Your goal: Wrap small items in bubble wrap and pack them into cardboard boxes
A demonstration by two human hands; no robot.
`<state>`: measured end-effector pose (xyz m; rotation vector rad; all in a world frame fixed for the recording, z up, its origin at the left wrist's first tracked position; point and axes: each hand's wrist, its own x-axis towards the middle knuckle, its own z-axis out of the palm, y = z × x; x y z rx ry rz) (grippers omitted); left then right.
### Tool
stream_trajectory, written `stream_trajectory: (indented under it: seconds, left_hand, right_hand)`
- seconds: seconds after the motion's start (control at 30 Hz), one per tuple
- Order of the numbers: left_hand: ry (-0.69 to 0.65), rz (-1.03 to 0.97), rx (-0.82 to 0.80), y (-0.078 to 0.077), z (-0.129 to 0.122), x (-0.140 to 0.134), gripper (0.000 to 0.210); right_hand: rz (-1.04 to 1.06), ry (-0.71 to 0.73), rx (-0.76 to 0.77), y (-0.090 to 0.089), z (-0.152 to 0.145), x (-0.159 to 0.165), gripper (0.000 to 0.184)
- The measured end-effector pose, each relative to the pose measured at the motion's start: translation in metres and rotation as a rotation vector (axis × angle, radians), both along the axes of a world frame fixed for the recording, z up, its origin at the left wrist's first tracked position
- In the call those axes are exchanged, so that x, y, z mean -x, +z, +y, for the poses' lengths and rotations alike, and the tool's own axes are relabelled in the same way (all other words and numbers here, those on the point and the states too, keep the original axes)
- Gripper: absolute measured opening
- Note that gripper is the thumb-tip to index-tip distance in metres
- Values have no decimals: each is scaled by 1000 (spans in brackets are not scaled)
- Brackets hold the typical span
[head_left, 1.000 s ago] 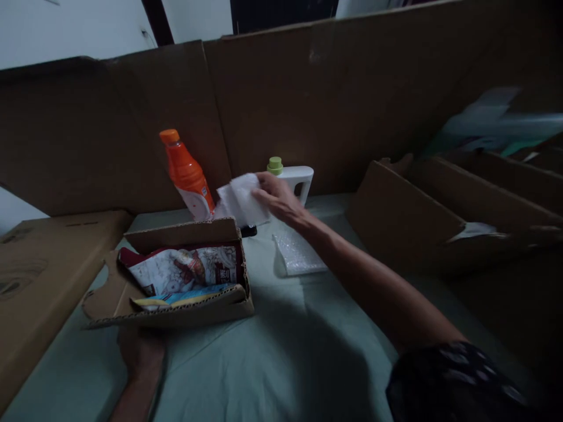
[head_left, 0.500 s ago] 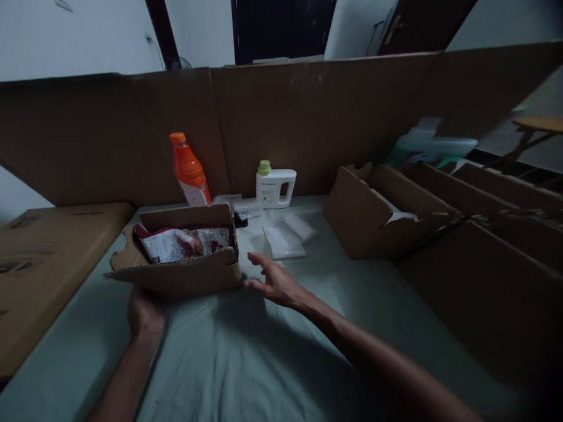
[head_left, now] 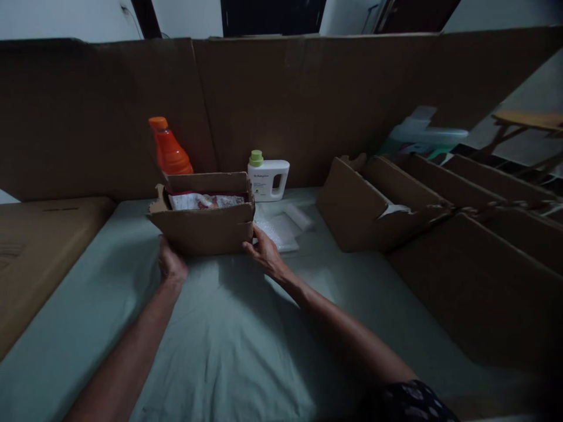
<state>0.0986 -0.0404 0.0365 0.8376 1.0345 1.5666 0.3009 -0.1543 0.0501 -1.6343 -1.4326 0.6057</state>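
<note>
An open-topped cardboard box [head_left: 206,231] is between my two hands, with a red-edged, white printed packet [head_left: 206,201] inside it. My left hand [head_left: 171,261] grips the box at its lower left corner, its fingertips hidden underneath. At the right end, my right hand [head_left: 263,249] holds the box with the thumb on the front face and the fingers around the side. Behind the box stand an orange bottle [head_left: 171,153], partly covered by it, and a white jug with a green cap [head_left: 267,179]. Clear plastic packets [head_left: 281,230] lie just right of the box.
Several open cardboard boxes [head_left: 352,205] stand in a group on the right, with a clear greenish bottle [head_left: 424,138] behind them. A flat carton [head_left: 48,246] lies on the left. A tall cardboard panel [head_left: 308,99] borders the back of the green cloth [head_left: 237,351].
The box has moved right and looks more level, now covering the orange bottle's lower part. My right hand has closed onto its right end. The view has tilted down a little.
</note>
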Motion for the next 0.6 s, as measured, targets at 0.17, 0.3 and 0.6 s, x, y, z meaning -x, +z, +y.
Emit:
stream_trajectory:
  seconds: [0.17, 0.3, 0.6]
  left_hand:
    - [-85, 33, 100, -15, -18, 38, 51]
    - [-121, 129, 197, -29, -83, 79, 55]
    - [-335, 329, 268, -34, -204, 98, 55]
  right_hand:
    - [-75, 2, -133, 0, -32, -18, 45]
    - [-260, -175, -130, 14, -45, -74, 26]
    - [-421, -455, 99, 35, -29, -132, 18]
